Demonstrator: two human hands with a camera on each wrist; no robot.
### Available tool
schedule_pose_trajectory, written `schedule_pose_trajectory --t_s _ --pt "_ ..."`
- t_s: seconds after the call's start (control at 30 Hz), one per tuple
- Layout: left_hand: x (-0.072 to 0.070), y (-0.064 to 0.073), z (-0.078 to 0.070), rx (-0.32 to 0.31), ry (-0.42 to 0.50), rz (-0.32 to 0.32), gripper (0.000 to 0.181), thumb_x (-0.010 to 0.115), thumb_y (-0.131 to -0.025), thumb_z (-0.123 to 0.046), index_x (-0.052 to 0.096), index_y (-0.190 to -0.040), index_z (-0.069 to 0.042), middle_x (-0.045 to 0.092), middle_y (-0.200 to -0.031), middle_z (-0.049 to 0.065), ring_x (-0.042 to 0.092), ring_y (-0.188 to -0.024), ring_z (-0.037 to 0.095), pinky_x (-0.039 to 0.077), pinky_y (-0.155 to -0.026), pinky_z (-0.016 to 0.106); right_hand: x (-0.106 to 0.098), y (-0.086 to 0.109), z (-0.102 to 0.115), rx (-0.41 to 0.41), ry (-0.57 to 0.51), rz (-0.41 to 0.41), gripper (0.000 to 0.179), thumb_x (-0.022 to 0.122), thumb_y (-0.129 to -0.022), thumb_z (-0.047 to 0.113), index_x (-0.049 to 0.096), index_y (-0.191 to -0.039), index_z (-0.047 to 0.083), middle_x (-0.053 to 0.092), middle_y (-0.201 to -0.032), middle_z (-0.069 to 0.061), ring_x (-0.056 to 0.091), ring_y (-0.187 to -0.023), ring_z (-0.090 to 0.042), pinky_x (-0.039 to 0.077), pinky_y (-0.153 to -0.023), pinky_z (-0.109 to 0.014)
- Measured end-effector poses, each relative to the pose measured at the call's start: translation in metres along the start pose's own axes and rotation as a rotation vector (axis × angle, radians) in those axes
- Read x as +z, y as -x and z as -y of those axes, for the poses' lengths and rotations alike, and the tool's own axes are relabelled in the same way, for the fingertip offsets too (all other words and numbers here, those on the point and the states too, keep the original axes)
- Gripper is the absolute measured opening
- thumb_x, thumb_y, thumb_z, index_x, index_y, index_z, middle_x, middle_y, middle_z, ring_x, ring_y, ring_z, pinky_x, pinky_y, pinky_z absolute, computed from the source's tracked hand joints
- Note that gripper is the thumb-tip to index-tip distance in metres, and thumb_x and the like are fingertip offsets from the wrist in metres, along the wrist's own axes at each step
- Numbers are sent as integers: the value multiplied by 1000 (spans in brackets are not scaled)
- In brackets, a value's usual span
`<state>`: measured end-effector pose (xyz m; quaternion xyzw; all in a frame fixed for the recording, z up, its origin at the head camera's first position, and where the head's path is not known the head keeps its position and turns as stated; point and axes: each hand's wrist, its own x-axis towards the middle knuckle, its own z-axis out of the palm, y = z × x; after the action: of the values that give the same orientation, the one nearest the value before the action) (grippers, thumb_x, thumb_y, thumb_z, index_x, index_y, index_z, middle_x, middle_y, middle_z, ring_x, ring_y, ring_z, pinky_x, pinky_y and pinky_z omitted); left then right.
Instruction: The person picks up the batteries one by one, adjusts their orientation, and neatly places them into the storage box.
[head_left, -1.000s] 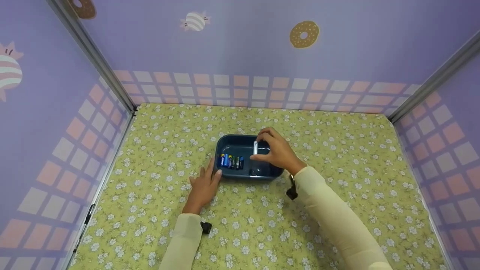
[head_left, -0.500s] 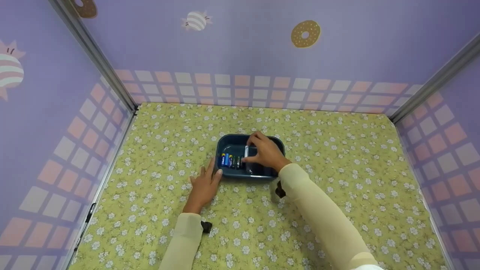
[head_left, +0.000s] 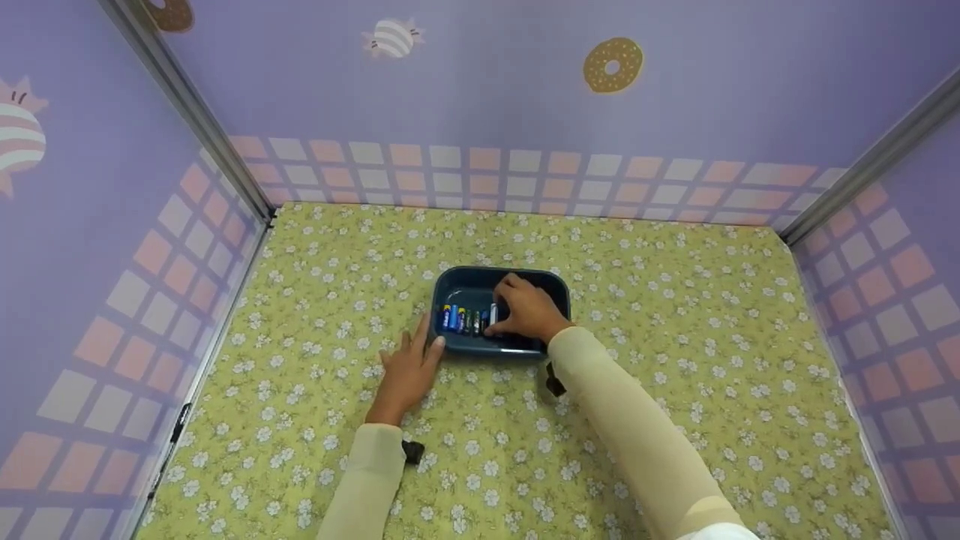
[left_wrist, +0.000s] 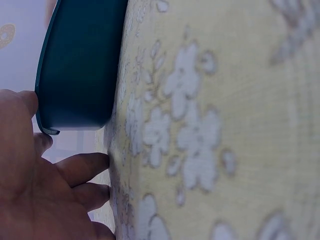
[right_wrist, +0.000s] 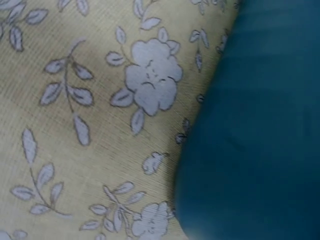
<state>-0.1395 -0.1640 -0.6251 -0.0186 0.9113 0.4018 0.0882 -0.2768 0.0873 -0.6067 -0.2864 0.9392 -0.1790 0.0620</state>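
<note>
A dark teal plastic bin [head_left: 465,349] sits on the table. On its floor, at the left, several batteries [head_left: 461,320] stand side by side in a row, blue, yellow-topped, green and dark. My right hand [head_left: 532,310] reaches into the bin and pinches a whitish battery [head_left: 493,313] between thumb and fingers, at the row's right end. Whether it touches the neighbouring battery I cannot tell. My left hand [head_left: 406,375] rests at the bin's front left corner, fingers extended. In the left wrist view its thumb and a finger touch the bin wall [left_wrist: 80,70] near the rim, other fingertips on the cloth.
A yellow-green flowered cloth [head_left: 480,450] covers the table. Purple walls [head_left: 480,90] with checks and sweets enclose the back and both sides. The right wrist view holds only cloth and the bin's outer wall [right_wrist: 260,140].
My right hand has carried the whitish battery leftward and down into the bin, to the right end of the battery row. The left hand has stayed at the bin's corner.
</note>
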Motion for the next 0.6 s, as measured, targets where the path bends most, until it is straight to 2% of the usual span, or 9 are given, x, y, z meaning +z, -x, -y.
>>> schedule_pose_trajectory --t_s 0.17,0.37,0.6 --pt "0 0 0 7 3 -1 74 27 -104 -70 5 -166 -36 30 -167 13 13 -158 41 -14 -116 74 5 -1 -1 2 0 5 63 85 -71 65 66 -108 18 56 -124 0 58 -91 -18 54 -76 -40" --pt "-1 0 -1 3 5 4 73 28 -104 -69 4 -166 -37 29 -167 13 13 -158 41 -15 -116 75 8 -2 -1 7 -17 9 64 87 -69 66 66 -106 18 56 -123 2 59 -97 -18 55 -79 -41" --pt "-1 2 -1 0 9 3 73 28 -104 -69 5 -166 -36 30 -167 13 12 -158 40 -14 -117 73 11 -1 -1 0 -28 18 69 87 -67 66 66 -111 18 56 -124 1 57 -104 -21 54 -83 -41"
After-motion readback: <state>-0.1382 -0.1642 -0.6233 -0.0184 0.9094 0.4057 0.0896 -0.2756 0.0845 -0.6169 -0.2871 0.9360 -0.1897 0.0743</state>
